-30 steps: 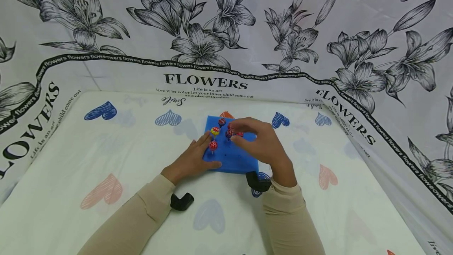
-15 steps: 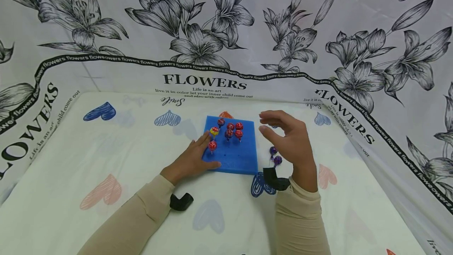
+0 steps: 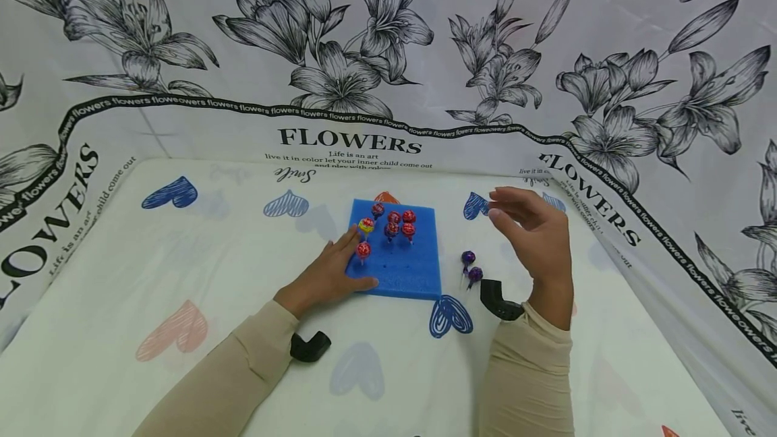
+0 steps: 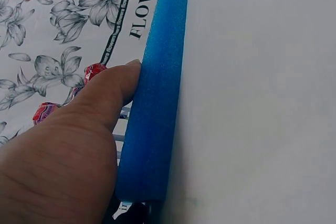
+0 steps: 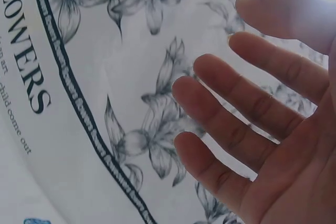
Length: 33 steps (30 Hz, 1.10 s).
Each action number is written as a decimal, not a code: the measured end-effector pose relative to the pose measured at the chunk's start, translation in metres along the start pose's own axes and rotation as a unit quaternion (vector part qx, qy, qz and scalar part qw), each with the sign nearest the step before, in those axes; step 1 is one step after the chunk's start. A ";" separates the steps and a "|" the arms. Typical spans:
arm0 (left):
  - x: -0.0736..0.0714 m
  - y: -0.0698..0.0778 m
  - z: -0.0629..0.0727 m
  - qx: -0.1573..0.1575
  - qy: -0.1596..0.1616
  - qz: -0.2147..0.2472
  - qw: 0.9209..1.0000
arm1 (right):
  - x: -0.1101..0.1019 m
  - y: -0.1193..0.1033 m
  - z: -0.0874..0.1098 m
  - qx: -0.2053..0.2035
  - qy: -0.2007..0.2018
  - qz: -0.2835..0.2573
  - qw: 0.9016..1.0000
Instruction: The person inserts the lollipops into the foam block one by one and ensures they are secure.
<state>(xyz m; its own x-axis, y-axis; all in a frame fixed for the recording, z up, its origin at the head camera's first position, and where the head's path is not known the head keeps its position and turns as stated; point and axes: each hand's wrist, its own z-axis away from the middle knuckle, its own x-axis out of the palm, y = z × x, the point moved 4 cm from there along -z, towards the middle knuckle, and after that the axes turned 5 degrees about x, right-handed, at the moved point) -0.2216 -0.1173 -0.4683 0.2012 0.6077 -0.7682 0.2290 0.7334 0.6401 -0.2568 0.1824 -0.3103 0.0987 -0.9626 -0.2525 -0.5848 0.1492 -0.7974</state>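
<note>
A flat blue foam block (image 3: pixel 413 272) lies on the table with several wrapped lollipops standing in it on their sticks. Among them are a red lollipop (image 3: pixel 363 250) at the near left, a yellow and red lollipop (image 3: pixel 366 225) behind it, and a cluster to the right. My left hand (image 3: pixel 324 274) rests along the block's left side, fingers straight, its thumb on the block in the left wrist view. To the right of the block my right hand (image 3: pixel 537 238) is raised over the table, its fingers relaxed and apart, holding nothing, as the right wrist view also shows.
Two purple lollipops (image 3: pixel 471 267) lie on the tablecloth (image 3: pixel 273 390) between the block and my right hand. Black wrist camera mounts (image 3: pixel 311 346) stick out from both sleeves. A flower-printed cloth (image 3: pixel 388 39) rises behind the table.
My right hand has left the cluster of lollipops on the block and moved right, uncovering them and the two purple lollipops beside the block. The left hand has stayed put.
</note>
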 end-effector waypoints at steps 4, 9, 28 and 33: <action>0.001 0.000 0.000 -0.003 0.000 0.000 1.000 | -0.012 0.017 0.004 0.072 0.026 0.009 0.997; 0.001 -0.001 -0.001 -0.006 -0.002 -0.001 1.000 | -0.021 0.038 0.009 0.143 0.045 0.030 0.988; 0.000 0.000 -0.001 -0.010 -0.002 0.005 1.000 | -0.018 0.117 0.022 0.314 -0.033 0.054 0.947; 0.000 0.001 -0.001 -0.012 -0.003 0.003 1.000 | -0.017 0.127 0.025 0.334 -0.052 0.074 0.938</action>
<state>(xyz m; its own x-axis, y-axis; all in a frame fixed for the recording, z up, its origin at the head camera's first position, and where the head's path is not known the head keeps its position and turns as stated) -0.2223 -0.1164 -0.4678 0.2092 0.6108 -0.7636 0.2044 0.7364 0.6450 -0.3127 0.2232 -0.4215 0.1548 -0.8984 -0.4110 0.0345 0.4207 -0.9065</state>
